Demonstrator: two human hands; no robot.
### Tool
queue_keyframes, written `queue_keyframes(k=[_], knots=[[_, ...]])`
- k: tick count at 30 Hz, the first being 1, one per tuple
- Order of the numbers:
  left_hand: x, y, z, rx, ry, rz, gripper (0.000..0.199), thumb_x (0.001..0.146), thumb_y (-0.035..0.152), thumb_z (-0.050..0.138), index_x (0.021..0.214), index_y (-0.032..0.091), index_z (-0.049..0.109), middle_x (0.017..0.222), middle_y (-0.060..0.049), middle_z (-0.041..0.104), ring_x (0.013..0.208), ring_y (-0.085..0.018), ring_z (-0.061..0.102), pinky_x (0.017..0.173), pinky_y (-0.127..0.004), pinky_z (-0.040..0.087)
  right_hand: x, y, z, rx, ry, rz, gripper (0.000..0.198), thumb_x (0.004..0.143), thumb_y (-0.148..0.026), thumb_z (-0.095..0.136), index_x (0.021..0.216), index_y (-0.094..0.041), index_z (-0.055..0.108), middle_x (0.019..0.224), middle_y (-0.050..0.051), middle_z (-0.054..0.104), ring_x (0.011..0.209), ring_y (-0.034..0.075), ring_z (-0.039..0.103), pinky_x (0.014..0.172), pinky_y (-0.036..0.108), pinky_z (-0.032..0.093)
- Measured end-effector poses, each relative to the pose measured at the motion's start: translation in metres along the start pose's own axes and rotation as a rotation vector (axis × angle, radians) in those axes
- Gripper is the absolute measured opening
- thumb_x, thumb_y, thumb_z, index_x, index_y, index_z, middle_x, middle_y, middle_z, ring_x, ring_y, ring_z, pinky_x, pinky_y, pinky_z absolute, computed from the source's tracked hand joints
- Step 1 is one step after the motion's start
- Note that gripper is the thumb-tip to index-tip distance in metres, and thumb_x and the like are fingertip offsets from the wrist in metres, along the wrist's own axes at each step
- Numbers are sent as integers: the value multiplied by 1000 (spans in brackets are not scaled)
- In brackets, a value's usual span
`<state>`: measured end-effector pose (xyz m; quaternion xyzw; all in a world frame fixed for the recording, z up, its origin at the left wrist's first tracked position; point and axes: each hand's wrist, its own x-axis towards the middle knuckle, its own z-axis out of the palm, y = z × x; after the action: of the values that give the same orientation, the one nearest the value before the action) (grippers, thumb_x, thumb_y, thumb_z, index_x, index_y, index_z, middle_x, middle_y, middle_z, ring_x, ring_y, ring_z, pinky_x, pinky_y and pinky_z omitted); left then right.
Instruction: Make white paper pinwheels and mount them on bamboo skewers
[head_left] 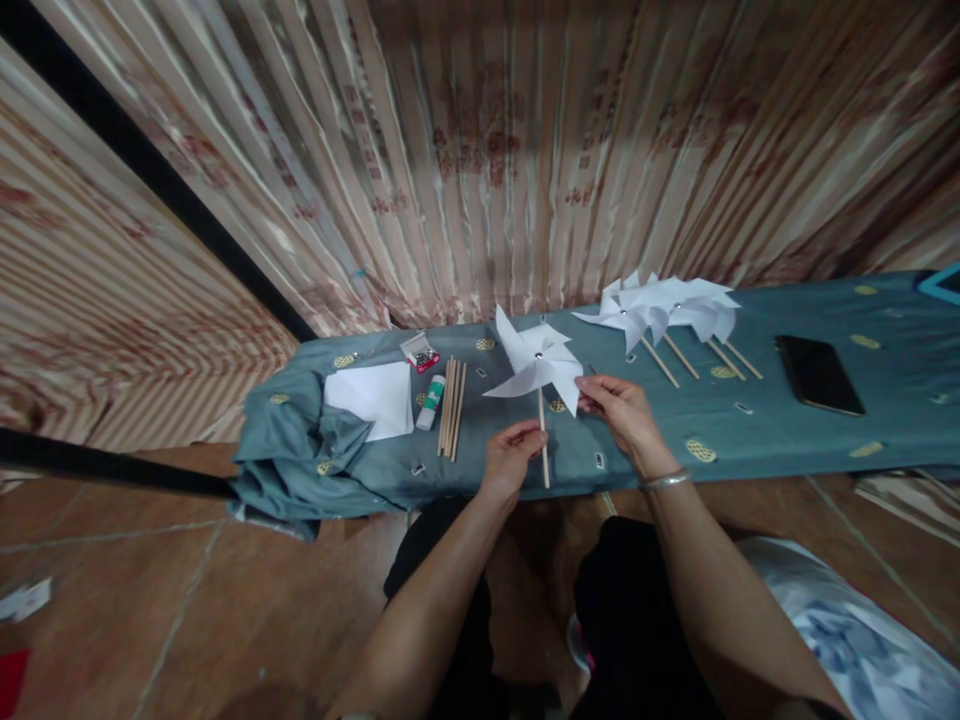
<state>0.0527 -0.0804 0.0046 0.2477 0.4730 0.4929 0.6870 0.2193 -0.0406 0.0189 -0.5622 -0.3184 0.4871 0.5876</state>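
A white paper pinwheel (551, 372) with a silver pin at its centre is upright in front of me, mounted on a thin wooden stick (545, 468). My left hand (510, 455) grips that stick below the blades, thumb and fingers closed around it. At the pinwheel's right side, my right hand (621, 412) pinches the edge of a paper blade between thumb and fingertips. Farther right lie several finished-looking pinwheels (675, 305), their blades overlapping and their sticks pointing toward me.
To the left are white paper sheets (369, 398), a small box of pins (420, 352), a glue stick (430, 402) and several loose wooden sticks (452, 410). A dark phone (819, 375) lies at right on the green cloth (645, 450). A curtain (480, 180) hangs behind.
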Motion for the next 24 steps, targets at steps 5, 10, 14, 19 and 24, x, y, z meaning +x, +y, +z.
queue_keyframes(k=[5,10,14,19,24], knots=[[1,0,3,-15,12,19,26,48,23,86,70,17,75,63,1,67,61,-9,57,66,-24,45,-6,0,6,11,-51,37,40,41,-49,90,57,-18,70,52,-1,63,46,7,53,46,19,43],[2,0,4,3,28,19,25,49,22,85,71,17,75,64,0,68,62,-10,57,67,-25,46,-9,1,6,30,-96,55,39,44,-49,89,60,-19,69,55,-1,65,46,8,53,47,21,44],[3,-1,4,0,30,18,25,49,22,86,72,17,75,65,0,68,63,-10,58,67,-25,46,-12,1,7,33,-128,64,38,46,-48,89,60,-19,69,58,0,66,47,7,52,48,21,44],[3,-4,6,-20,19,33,27,48,23,86,72,17,75,67,0,69,63,-10,58,68,-25,46,-17,-1,11,28,-153,89,37,48,-47,89,59,-18,69,58,0,67,48,7,53,48,19,44],[2,-3,7,-33,12,34,29,47,24,86,72,16,75,67,0,68,62,-9,57,67,-24,45,-19,0,13,-12,-195,94,36,50,-47,88,61,-18,70,59,0,67,48,6,52,48,19,41]])
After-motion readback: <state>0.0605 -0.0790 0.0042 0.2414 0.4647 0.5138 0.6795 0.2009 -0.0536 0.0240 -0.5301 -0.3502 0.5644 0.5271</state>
